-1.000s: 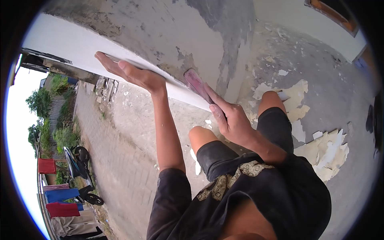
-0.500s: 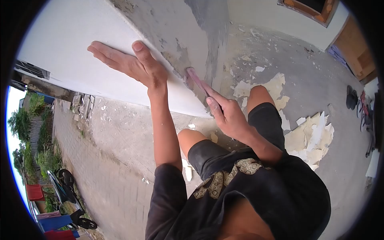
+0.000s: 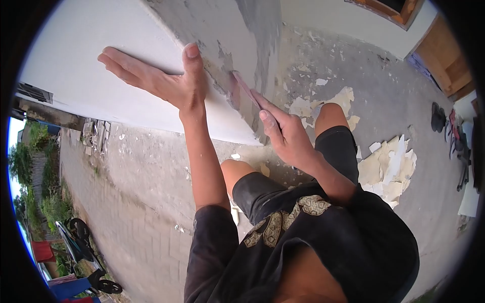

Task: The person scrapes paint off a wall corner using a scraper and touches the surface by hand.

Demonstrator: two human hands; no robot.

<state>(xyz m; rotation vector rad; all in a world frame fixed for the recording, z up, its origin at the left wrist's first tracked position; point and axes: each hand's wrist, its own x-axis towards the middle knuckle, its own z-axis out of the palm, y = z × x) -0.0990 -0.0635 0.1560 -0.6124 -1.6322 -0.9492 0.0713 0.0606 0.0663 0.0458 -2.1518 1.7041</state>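
Note:
My left hand (image 3: 161, 83) rests against the smooth white wall face (image 3: 116, 30), fingers stretched out and thumb spread near the wall's corner edge. Nothing is held in it. In my right hand (image 3: 288, 134) is a flat, thin pinkish scraper (image 3: 246, 90), gripped at its lower end. The scraper's far end touches the grey, patchy wall face (image 3: 217, 25) beside the corner, where the coating looks rough and worn. My fingers partly hide the scraper's handle.
Peeled paint sheets (image 3: 389, 169) and flakes lie on the grey floor at right. Shoes (image 3: 438, 118) and a wooden door (image 3: 444, 55) are at far right. A motorbike (image 3: 81, 242), hanging clothes (image 3: 43, 251) and rubble (image 3: 96, 135) are at left.
The view has turned, showing more white wall and the door. My left thumb has spread away from the fingers. The scraper is now seen more edge-on, still against the wall.

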